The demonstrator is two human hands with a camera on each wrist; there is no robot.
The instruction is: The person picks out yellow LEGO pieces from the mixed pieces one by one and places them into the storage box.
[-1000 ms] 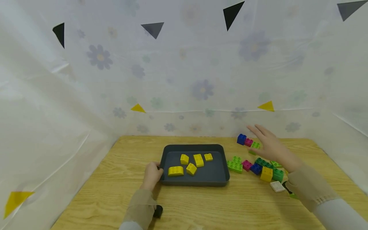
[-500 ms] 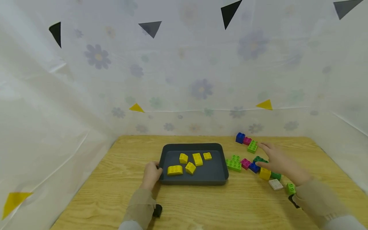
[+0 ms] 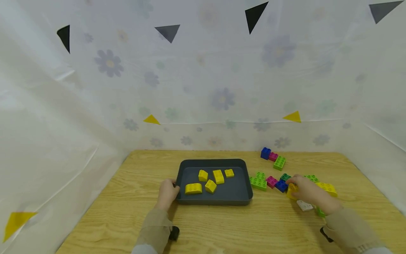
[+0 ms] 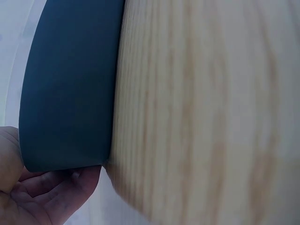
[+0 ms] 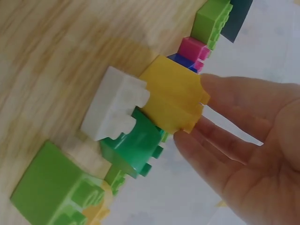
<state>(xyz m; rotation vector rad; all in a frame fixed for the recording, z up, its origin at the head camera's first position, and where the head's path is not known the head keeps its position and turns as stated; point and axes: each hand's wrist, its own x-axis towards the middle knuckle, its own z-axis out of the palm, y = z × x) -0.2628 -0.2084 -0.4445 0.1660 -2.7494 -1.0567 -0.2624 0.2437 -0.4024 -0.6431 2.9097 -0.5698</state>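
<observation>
My left hand (image 3: 168, 194) grips the left side of a dark grey tray (image 3: 219, 203); the left wrist view shows fingers (image 4: 77, 190) curled against the tray wall (image 4: 70, 93). Several yellow building blocks, one of them a rounded block (image 3: 193, 188), lie spread out inside the tray. On the right, my right hand (image 3: 309, 192) pinches a square yellow block (image 5: 173, 91) between thumb and fingers, and it still sits among the loose blocks. A white block (image 5: 115, 103) and a dark green block (image 5: 133, 143) are right beside it. The hand partly covers the blocks behind it in the head view.
Light green blocks (image 3: 258, 182), a pink block (image 3: 271, 181) and a blue block (image 3: 281, 185) lie right of the tray. Farther back is a row with another blue block (image 3: 265, 153). A yellow rounded block (image 3: 328, 189) lies beyond my right hand. A patterned curtain (image 3: 203, 88) encloses the wooden table (image 3: 127, 211).
My right hand has come down from above the pile onto the square yellow block, and its fingers have closed on it. The left hand and the tray have stayed put.
</observation>
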